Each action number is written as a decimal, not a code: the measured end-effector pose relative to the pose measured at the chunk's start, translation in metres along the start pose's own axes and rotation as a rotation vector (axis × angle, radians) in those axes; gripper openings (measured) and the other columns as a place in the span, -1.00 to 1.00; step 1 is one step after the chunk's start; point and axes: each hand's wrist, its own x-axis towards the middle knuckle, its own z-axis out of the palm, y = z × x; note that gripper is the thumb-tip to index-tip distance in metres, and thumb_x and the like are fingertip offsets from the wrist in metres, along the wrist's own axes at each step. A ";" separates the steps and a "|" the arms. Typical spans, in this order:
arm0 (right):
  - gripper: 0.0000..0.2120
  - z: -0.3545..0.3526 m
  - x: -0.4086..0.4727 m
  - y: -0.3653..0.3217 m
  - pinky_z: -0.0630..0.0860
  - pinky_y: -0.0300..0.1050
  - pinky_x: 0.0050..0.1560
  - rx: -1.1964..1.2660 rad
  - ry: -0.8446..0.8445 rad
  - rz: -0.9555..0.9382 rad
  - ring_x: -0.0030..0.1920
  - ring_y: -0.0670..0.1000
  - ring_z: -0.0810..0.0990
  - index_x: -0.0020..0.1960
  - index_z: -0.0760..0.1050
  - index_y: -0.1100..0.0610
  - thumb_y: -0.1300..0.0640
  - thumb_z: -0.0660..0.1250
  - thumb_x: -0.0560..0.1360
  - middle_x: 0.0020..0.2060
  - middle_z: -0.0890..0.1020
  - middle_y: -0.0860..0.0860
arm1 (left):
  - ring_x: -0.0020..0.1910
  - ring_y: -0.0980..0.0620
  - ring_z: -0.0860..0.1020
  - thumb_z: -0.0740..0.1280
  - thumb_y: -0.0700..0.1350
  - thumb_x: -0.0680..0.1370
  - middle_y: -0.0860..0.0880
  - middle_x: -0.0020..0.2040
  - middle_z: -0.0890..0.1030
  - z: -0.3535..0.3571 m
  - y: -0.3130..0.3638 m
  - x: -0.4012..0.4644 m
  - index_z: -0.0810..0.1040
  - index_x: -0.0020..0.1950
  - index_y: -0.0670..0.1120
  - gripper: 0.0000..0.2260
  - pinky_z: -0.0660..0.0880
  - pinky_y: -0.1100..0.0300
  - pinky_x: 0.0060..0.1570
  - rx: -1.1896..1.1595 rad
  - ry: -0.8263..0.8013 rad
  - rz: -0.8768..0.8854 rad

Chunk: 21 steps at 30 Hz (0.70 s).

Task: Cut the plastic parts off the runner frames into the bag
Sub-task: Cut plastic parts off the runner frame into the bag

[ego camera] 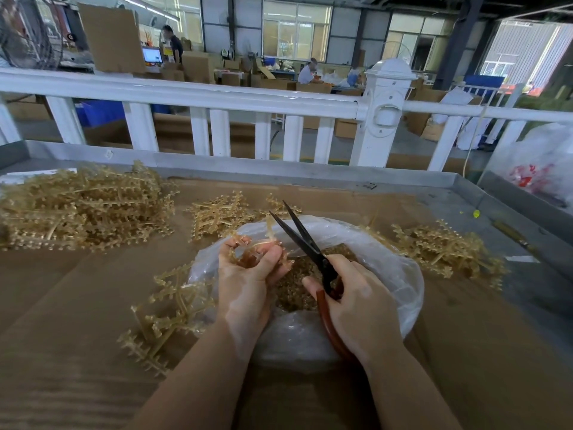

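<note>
My left hand [248, 274] grips a tan plastic runner frame [252, 243] over the mouth of a clear plastic bag [387, 268]. My right hand [356, 302] holds black scissors [299, 234] by their red-brown handles, with the blades spread apart and pointing up and away, just right of the frame. Small cut tan parts [294, 290] lie heaped inside the bag, partly hidden by both hands.
Piles of tan runner frames lie on the cardboard-covered table: a large pile [80, 209] at far left, one [223, 215] behind the bag, one [443, 249] at right, one [164, 311] beside my left forearm. A white railing [217, 94] runs behind the table.
</note>
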 end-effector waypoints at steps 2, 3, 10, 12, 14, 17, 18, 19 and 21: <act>-0.64 0.001 0.000 0.000 0.27 -0.41 -0.20 -0.001 0.004 0.000 -0.15 -0.15 0.49 0.08 0.52 -0.05 -0.26 0.21 0.46 -0.20 0.56 -0.16 | -0.25 0.03 0.67 0.36 -0.42 0.43 -0.12 -0.08 0.61 -0.001 0.000 0.001 0.41 0.08 -0.02 -0.63 0.62 0.21 -0.29 0.011 0.021 0.002; -0.64 0.001 0.000 0.000 0.29 -0.38 -0.19 -0.004 0.003 0.001 -0.15 -0.15 0.49 0.08 0.51 -0.05 -0.26 0.21 0.46 -0.20 0.56 -0.17 | -0.19 0.00 0.67 0.36 -0.42 0.43 -0.15 -0.03 0.62 -0.001 0.000 0.001 0.41 0.10 -0.02 -0.61 0.62 0.19 -0.26 0.015 0.023 0.000; -0.64 0.002 0.000 0.002 0.38 -0.32 -0.14 0.000 -0.023 -0.002 -0.11 -0.14 0.51 0.08 0.50 -0.08 -0.29 0.20 0.45 -0.19 0.55 -0.18 | -0.23 -0.01 0.68 0.33 -0.48 0.41 -0.16 -0.07 0.63 0.002 0.003 -0.001 0.40 0.16 -0.09 -0.57 0.58 0.22 -0.33 -0.030 0.022 0.001; -0.65 0.002 -0.001 0.001 0.42 -0.28 -0.14 0.000 -0.018 -0.010 -0.12 -0.12 0.51 0.06 0.50 -0.09 -0.29 0.19 0.44 -0.21 0.55 -0.17 | -0.19 -0.02 0.67 0.33 -0.50 0.41 -0.13 -0.08 0.62 0.001 0.002 -0.001 0.41 0.10 -0.06 -0.58 0.60 0.22 -0.29 -0.013 0.031 0.016; -0.64 0.002 -0.002 0.001 0.43 -0.27 -0.16 -0.022 -0.017 -0.019 -0.13 -0.11 0.52 0.05 0.50 -0.09 -0.30 0.19 0.43 -0.22 0.56 -0.16 | -0.19 -0.02 0.68 0.34 -0.50 0.41 -0.11 -0.14 0.64 0.001 0.002 0.000 0.42 0.08 -0.04 -0.58 0.61 0.20 -0.26 -0.007 0.058 0.027; -0.63 0.002 -0.004 0.000 0.43 -0.26 -0.17 -0.069 -0.034 -0.039 -0.14 -0.09 0.53 0.06 0.50 -0.09 -0.30 0.20 0.42 -0.21 0.57 -0.15 | -0.19 -0.04 0.69 0.34 -0.49 0.39 -0.16 -0.12 0.65 0.001 0.003 -0.001 0.40 0.16 -0.10 -0.55 0.64 0.13 -0.20 -0.025 0.067 0.034; -0.63 0.002 -0.004 0.000 0.42 -0.27 -0.18 -0.081 -0.046 -0.041 -0.14 -0.09 0.53 0.07 0.50 -0.09 -0.30 0.21 0.42 -0.21 0.57 -0.15 | -0.18 -0.05 0.69 0.34 -0.48 0.39 -0.17 -0.11 0.65 0.001 0.003 -0.001 0.39 0.19 -0.11 -0.54 0.64 0.13 -0.20 -0.036 0.071 0.028; -0.64 0.002 -0.004 0.001 0.40 -0.28 -0.18 -0.091 -0.057 -0.041 -0.13 -0.09 0.53 0.07 0.50 -0.10 -0.30 0.22 0.42 -0.20 0.57 -0.15 | -0.16 -0.07 0.69 0.34 -0.48 0.39 -0.18 -0.08 0.65 0.000 0.004 -0.001 0.39 0.21 -0.11 -0.53 0.64 0.13 -0.21 -0.043 0.079 0.019; -0.64 0.002 -0.004 0.001 0.35 -0.31 -0.19 -0.103 -0.066 -0.044 -0.13 -0.10 0.52 0.08 0.50 -0.11 -0.30 0.24 0.42 -0.20 0.57 -0.15 | -0.15 -0.07 0.69 0.32 -0.48 0.41 -0.21 -0.02 0.63 0.001 0.005 -0.001 0.40 0.18 -0.11 -0.56 0.63 0.15 -0.23 -0.060 0.092 0.004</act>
